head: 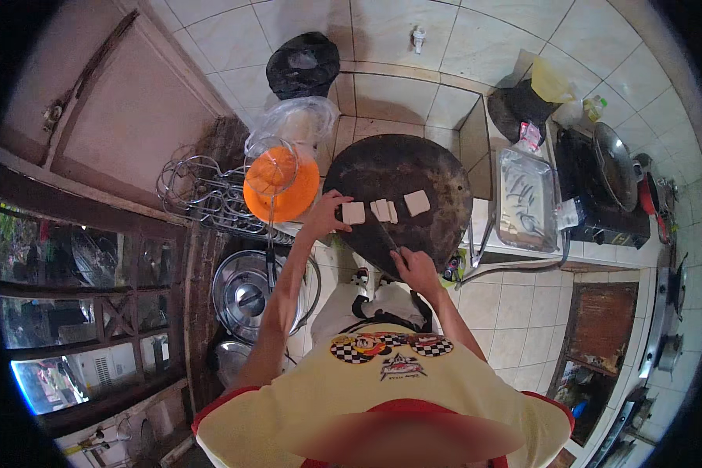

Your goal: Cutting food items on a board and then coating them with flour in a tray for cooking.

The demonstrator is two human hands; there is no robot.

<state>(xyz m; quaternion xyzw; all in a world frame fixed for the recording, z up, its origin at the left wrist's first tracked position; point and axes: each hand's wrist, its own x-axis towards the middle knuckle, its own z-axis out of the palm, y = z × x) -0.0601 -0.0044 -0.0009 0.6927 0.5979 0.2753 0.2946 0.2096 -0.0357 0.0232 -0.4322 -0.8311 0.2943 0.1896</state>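
Note:
My right hand grips a knife by its handle, the blade pointing up and left over a dark, worn cutting board. Near the blade's tip lies a white tofu-like block cut into slices. At the board's left edge, my left hand has thumb and fingers spread beside a whole white block, seeming to touch its left side. Another whole block sits slightly turned, right of the slices.
Left of the board are an orange plastic container, a wire strainer, a metal rack and a lidded pot. On the right stand a metal tray with liquid, a gas stove and a wok.

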